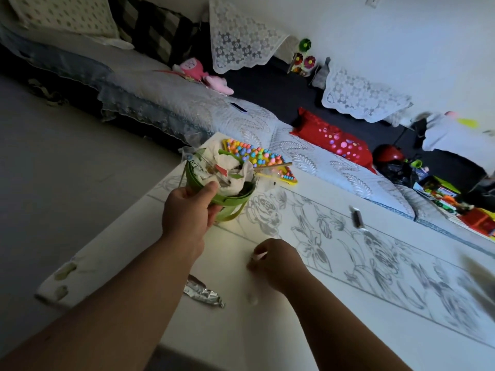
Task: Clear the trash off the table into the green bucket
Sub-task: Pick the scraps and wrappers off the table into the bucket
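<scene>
Left hand (187, 210) grips green bucket (227, 194), heaped with wrappers. Right hand (273, 259) pinches a small white scrap. Remaining on desk (267, 330): foil wrapper (203, 291), dark wrapper (357, 218).

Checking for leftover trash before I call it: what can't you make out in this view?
- Right hand: fingers curled over, grip contents hidden.
- Small whitish blob on the white floral table: too blurred to identify.
- Crinkled silver foil wrapper: partly behind the left forearm.
- Table's right end: motion-blurred, cut off.
</scene>
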A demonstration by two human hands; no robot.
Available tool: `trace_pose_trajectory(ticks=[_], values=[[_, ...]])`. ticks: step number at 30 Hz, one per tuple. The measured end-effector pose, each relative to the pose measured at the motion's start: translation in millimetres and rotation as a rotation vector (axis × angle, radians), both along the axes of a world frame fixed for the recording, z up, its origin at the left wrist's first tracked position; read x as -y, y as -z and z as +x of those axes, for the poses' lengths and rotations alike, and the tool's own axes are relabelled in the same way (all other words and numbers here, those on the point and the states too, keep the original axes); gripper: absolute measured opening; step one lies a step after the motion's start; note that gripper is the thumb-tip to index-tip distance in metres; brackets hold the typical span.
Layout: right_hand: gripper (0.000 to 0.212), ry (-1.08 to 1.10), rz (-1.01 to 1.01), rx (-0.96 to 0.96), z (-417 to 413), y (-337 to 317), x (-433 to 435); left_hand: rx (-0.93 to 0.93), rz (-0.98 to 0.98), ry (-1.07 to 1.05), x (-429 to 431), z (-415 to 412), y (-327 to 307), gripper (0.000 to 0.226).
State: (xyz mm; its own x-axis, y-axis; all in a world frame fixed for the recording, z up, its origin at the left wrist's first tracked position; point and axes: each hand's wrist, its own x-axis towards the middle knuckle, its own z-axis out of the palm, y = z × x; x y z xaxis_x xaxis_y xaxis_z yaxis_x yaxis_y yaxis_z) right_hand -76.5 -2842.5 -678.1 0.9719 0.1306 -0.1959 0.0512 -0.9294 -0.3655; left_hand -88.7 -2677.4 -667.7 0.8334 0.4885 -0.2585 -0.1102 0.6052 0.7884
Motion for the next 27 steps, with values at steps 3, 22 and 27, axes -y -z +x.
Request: trace_pose_trajectory(ticks=[3, 22, 27], values=[[0.027, -0.015, -0.013, -0.003, 1, -2, -1, 0.002, 0.014, 0.010, 1, -1, 1, 0.033], [0.035, -0.089, 0.057, -0.177, -59, -10, 21, -0.003, 0.031, 0.000, -5, -2, 2, 0.035], [0.011, -0.164, 0.002, -0.164, -57, -8, 21, -0.001, 0.035, 0.006, -3, -6, 2, 0.029]])
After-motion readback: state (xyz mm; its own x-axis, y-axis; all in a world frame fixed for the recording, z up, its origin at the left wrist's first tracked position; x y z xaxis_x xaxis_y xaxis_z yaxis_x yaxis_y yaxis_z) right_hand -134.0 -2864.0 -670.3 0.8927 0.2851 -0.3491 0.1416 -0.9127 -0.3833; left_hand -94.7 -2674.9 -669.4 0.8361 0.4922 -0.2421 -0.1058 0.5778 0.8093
